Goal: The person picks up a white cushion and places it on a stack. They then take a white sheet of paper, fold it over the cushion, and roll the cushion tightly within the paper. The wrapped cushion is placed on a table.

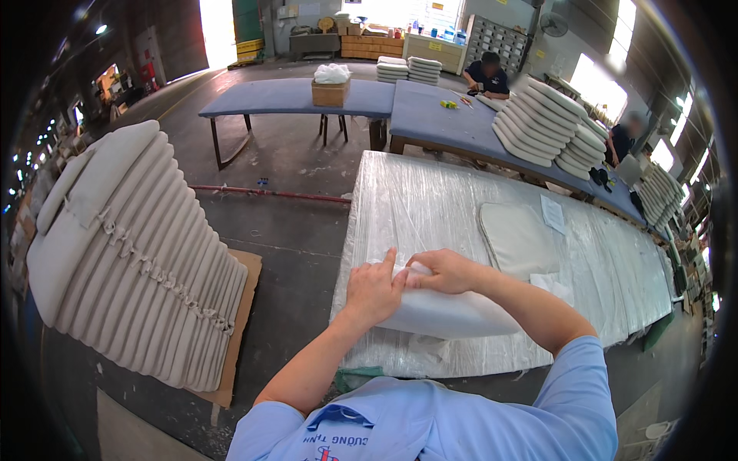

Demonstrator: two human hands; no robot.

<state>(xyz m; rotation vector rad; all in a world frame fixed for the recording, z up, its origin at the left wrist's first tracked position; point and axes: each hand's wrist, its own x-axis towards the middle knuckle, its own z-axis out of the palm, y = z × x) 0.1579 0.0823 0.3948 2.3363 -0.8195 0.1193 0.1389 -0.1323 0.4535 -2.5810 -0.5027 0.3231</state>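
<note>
My left hand (374, 290) and my right hand (443, 270) meet at the near left corner of a long table wrapped in clear plastic film (430, 200). Both pinch the mouth of a thin clear plastic bag (450, 313) that lies flat under my right forearm. A flat beige seat cushion (516, 238) lies on the table just beyond my right hand. A small white paper sheet (553, 213) sits past the cushion.
A tall leaning stack of beige cushions (138, 253) stands on cardboard on the floor to my left. Blue-topped tables (430, 111) carry more cushion stacks (538, 119) and a cardboard box (330, 91). Two seated people (487, 75) work behind them.
</note>
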